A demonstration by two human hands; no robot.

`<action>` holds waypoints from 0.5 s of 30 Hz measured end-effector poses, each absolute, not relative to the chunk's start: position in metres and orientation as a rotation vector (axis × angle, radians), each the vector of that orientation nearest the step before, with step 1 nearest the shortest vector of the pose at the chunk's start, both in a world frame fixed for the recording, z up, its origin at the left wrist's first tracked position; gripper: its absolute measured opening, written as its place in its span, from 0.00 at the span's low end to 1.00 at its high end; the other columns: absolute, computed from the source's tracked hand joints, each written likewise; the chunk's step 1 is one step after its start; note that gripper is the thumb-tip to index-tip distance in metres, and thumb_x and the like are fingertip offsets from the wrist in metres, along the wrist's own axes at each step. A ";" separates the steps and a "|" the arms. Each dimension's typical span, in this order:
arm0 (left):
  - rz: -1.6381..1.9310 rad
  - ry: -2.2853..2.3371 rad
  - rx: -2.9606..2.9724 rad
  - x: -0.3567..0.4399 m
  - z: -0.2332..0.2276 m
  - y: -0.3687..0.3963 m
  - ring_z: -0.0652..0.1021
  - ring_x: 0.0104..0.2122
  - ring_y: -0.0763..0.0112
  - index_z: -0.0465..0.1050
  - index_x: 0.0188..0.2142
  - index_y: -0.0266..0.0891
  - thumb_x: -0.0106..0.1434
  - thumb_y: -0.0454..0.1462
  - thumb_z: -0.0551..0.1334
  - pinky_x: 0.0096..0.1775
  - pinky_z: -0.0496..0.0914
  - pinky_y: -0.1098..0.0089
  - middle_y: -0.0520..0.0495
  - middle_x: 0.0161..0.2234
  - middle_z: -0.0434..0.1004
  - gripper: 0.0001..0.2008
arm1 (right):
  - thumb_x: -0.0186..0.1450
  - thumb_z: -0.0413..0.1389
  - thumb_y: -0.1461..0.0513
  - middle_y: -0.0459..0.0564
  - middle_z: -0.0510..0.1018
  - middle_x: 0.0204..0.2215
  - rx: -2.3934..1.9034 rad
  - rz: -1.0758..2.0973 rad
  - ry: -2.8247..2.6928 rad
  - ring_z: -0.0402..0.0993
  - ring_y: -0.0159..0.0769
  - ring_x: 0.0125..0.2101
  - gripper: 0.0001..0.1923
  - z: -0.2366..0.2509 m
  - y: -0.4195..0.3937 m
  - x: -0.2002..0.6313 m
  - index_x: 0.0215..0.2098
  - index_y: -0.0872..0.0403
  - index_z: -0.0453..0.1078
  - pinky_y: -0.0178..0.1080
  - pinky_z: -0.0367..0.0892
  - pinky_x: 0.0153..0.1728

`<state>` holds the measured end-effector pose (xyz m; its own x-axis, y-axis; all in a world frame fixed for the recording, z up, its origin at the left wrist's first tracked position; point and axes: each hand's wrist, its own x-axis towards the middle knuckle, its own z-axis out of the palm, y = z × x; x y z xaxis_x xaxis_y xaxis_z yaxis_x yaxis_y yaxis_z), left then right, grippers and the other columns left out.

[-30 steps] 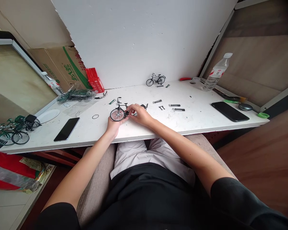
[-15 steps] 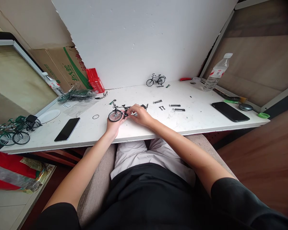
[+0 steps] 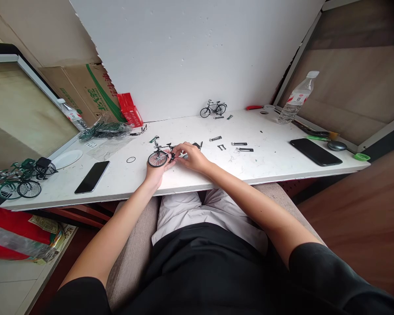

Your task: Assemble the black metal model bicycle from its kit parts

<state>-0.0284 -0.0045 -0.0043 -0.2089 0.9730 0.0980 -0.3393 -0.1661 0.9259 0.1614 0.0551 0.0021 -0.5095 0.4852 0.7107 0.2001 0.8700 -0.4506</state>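
Note:
A small black model bicycle (image 3: 160, 155) lies tilted on the white table (image 3: 197, 173) close to the front edge. My left hand (image 3: 156, 171) grips it from below, near its spoked wheel. My right hand (image 3: 192, 157) pinches the rear part of the frame from the right, hiding that end of the model. Several small dark metal parts (image 3: 239, 144) lie scattered just to the right of my hands. A finished model bicycle (image 3: 213, 109) stands upright at the back of the table by the white board.
A black phone (image 3: 92, 176) lies left of my hands, another phone (image 3: 315, 152) at right. A water bottle (image 3: 295, 99) stands back right. Bagged green parts (image 3: 105, 129), a red box (image 3: 130, 109) and a cardboard box sit back left. Green model bicycles (image 3: 19, 177) stand at far left.
The model bicycle has tipped from standing upright to lying lower and slightly further left. Both hands kept their hold and shifted little.

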 end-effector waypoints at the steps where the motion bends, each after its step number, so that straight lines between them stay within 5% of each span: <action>1: 1.599 0.994 0.922 -0.028 -0.004 -0.005 0.84 0.53 0.55 0.82 0.41 0.40 0.42 0.45 0.87 0.61 0.79 0.44 0.43 0.52 0.85 0.30 | 0.69 0.61 0.69 0.51 0.87 0.41 -0.498 0.387 -2.110 0.81 0.46 0.46 0.12 0.002 0.055 0.161 0.50 0.51 0.75 0.47 0.72 0.51; 15: 1.619 0.955 0.940 -0.031 -0.009 0.000 0.83 0.56 0.53 0.81 0.43 0.39 0.45 0.40 0.85 0.62 0.78 0.44 0.42 0.51 0.85 0.27 | 0.70 0.60 0.68 0.53 0.86 0.42 -0.483 0.337 -2.132 0.78 0.47 0.46 0.07 0.005 0.054 0.161 0.42 0.50 0.77 0.49 0.73 0.51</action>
<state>-0.0308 0.0001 -0.0090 -0.2047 0.9705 0.1275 -0.3582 -0.1955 0.9129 0.1610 0.0539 0.0053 -0.5217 0.4589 0.7191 0.2144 0.8865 -0.4102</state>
